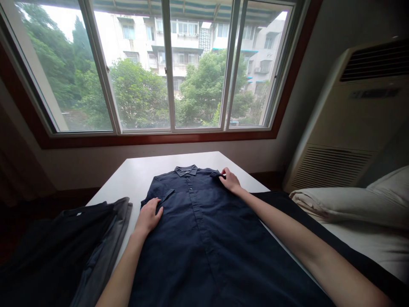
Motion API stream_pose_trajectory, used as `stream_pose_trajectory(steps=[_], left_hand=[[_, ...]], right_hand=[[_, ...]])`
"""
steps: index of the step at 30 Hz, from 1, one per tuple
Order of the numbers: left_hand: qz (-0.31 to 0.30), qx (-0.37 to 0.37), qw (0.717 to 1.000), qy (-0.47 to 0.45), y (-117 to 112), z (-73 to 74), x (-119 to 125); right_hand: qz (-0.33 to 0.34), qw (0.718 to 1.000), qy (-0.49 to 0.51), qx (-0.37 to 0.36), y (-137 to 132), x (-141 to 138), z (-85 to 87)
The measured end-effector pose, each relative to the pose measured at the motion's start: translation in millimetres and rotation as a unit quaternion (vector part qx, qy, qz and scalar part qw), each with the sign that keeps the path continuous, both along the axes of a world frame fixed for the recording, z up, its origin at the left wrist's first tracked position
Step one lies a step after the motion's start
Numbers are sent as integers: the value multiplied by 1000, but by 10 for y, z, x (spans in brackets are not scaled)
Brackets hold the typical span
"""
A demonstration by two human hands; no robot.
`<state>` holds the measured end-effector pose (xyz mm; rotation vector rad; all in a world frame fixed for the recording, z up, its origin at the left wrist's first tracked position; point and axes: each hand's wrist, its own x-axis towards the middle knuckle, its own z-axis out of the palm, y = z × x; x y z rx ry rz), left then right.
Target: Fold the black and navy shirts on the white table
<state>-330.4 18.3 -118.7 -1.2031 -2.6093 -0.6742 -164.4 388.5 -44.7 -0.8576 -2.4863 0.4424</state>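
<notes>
1. The right hand pinches the dark cloth of a sleeve between thumb and fingers, at the upper right of the shirt.
2. The left hand lies palm down at the shirt's left edge, thumb held away from loosely gathered fingers; whether any cloth is gripped beneath it, one cannot tell.
3. Just beyond its fingertips, the other sleeve is folded inward over the front.
4. Between both hands the navy shirt is laid out front up, its collar at the far end and its button strip running down towards the person.
5. Under it is a white table, bare along the far edge.
6. To the left sits a stack of dark garments, black on top with grey at the side.
7. To the right are a black cloth and pale bedding.
8. Farther off stand a cream air conditioner and a wide window with a reddish-brown frame.
</notes>
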Motion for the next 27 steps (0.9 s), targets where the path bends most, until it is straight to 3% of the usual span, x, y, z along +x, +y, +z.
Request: stream_pose_trajectory(steps=[8, 14, 20, 23, 27], left_hand=[[-2, -1, 1000, 7, 4, -54, -48], [-7, 6, 1000, 1, 1, -46, -53], [-12, 14, 1000, -3, -1, -50, -57], [-12, 18, 1000, -2, -4, -54, -53], [-11, 29, 999, 16, -18, 13, -13]], right_hand=[[70, 987, -141, 16, -231, 22, -291], [50, 979, -198, 27, -338, -20, -560], [41, 977, -207, 37, -444, 15, -548], [52, 977, -202, 52, -610, 190, -524], [108, 974, -174, 94, -919, 724, -554]])
